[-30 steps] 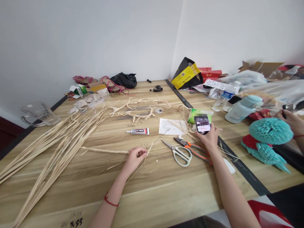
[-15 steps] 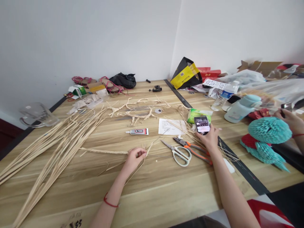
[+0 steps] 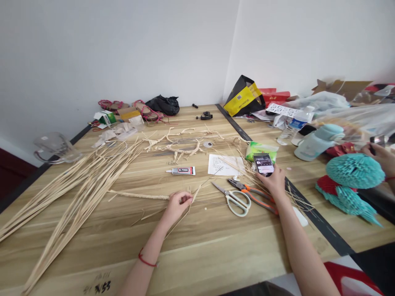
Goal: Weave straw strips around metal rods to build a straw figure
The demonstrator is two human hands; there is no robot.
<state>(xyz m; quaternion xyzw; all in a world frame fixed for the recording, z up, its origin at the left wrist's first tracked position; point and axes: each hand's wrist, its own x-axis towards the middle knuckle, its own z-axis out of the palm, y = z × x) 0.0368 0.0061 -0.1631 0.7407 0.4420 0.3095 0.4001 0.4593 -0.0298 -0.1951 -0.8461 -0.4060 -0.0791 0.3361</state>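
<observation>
My left hand (image 3: 179,203) pinches a braided straw strand (image 3: 138,196) whose thin tail runs left across the table; loose straw ends and a fine wire stick out to the right of the fingers. My right hand (image 3: 275,181) grips a phone (image 3: 263,165) with a lit screen, propped against a green tissue pack (image 3: 253,151). Between the hands lie white-handled scissors (image 3: 237,203) and orange-handled pliers (image 3: 259,195). Above my left hand are a B-7000 glue tube (image 3: 182,170) and a handwritten paper (image 3: 224,165). Woven straw figures (image 3: 182,149) rest farther back.
Long straw bundles (image 3: 83,197) spread over the left, near a glass mug (image 3: 57,146). At right stand a blue bottle (image 3: 321,142), a water bottle (image 3: 296,123) and a turquoise folded-paper figure (image 3: 354,170). Another person's hand (image 3: 381,158) holds something dark at the far right.
The whole view has shifted slightly, so everything sits a little farther right. Both hands keep their holds, with no clear movement on the table.
</observation>
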